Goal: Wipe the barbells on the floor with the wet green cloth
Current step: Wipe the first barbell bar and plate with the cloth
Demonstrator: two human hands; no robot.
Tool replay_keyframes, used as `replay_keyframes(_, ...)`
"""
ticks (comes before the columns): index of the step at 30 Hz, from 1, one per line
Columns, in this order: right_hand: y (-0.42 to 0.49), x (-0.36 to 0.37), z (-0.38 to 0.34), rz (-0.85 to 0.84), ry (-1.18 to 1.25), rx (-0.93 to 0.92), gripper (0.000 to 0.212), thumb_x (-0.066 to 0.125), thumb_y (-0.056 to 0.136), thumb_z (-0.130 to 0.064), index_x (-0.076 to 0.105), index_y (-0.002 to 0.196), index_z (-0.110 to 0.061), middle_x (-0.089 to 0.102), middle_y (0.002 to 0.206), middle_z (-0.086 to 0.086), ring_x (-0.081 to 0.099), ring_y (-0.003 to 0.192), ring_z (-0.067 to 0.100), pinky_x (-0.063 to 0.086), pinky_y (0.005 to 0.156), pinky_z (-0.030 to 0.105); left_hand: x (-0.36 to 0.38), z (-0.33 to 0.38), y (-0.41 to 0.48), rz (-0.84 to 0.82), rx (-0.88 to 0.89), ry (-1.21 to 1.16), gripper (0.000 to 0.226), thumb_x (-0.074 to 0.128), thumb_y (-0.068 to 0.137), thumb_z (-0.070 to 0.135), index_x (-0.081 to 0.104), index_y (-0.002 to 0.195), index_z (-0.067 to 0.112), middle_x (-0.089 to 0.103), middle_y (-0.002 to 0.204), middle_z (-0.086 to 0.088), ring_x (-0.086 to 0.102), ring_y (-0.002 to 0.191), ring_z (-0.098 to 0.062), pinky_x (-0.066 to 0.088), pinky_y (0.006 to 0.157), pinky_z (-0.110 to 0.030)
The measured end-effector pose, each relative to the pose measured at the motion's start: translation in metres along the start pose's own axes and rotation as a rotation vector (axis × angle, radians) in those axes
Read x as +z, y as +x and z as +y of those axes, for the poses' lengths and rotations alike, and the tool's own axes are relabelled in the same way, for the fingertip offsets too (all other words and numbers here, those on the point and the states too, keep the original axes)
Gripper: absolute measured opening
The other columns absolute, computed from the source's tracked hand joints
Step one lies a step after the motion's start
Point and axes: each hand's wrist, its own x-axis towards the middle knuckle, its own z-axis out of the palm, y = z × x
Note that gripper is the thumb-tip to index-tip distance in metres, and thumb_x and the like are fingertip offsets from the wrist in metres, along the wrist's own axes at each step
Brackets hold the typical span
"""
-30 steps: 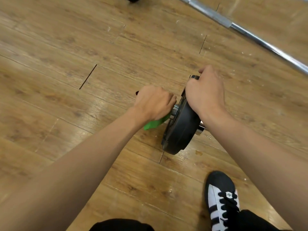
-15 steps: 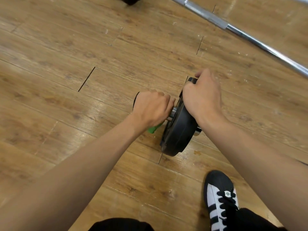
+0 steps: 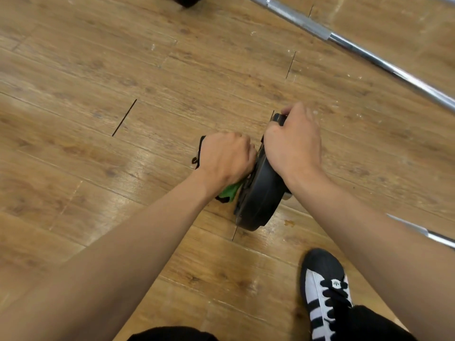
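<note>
Fingers clamped: left hand [image 3: 227,157] on green cloth [image 3: 229,192], right hand [image 3: 294,143] on black plate [image 3: 258,200].

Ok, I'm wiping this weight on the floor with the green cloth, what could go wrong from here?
The left hand grips the green cloth right against the black plate, so fingers could get pinched if the plate shifts. The plate stands on its edge, steadied by the right hand; if that grip slips, it might roll or tip toward the shoe close by.
</note>
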Motion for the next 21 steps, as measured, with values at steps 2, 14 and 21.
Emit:
replay_keyframes(2, 0.0, 0.0, -0.001, -0.002, 0.005, 0.005, 0.025, 0.05, 0.091, -0.015, 0.053, 0.116, -0.017, 0.05, 0.117, -0.004, 0.043, 0.124, 0.024, 0.027, 0.087, 0.032, 0.004, 0.0, -0.015, 0.023, 0.093, -0.064, 0.037, 0.038, 0.107, 0.03, 0.064, 0.087, 0.013, 0.066, 0.082, -0.01, 0.06, 0.071, -0.034, 0.036, 0.068, -0.04)
replay_keyframes(14, -0.008, 0.002, 0.001, 0.026, 0.056, -0.027, 0.023, 0.053, 0.091, -0.014, 0.054, 0.114, -0.017, 0.052, 0.117, -0.003, 0.045, 0.117, 0.023, 0.038, 0.095, 0.034, 0.018, 0.0, -0.045, 0.109, 0.096, -0.079, 0.04, 0.036, 0.111, 0.03, 0.071, 0.107, 0.01, 0.072, 0.104, -0.012, 0.066, 0.096, -0.033, 0.047, 0.091, -0.047)
replay_keyframes(21, -0.015, 0.006, 0.0, 0.029, 0.04, -0.043, 0.024, 0.053, 0.091, -0.014, 0.054, 0.115, -0.015, 0.054, 0.122, 0.001, 0.043, 0.119, 0.024, 0.035, 0.092, 0.033, -0.009, -0.005, -0.032, -0.045, 0.061, -0.036, 0.054, 0.022, 0.106, 0.034, 0.068, 0.089, 0.01, 0.069, 0.087, -0.014, 0.062, 0.083, -0.035, 0.043, 0.082, -0.045)
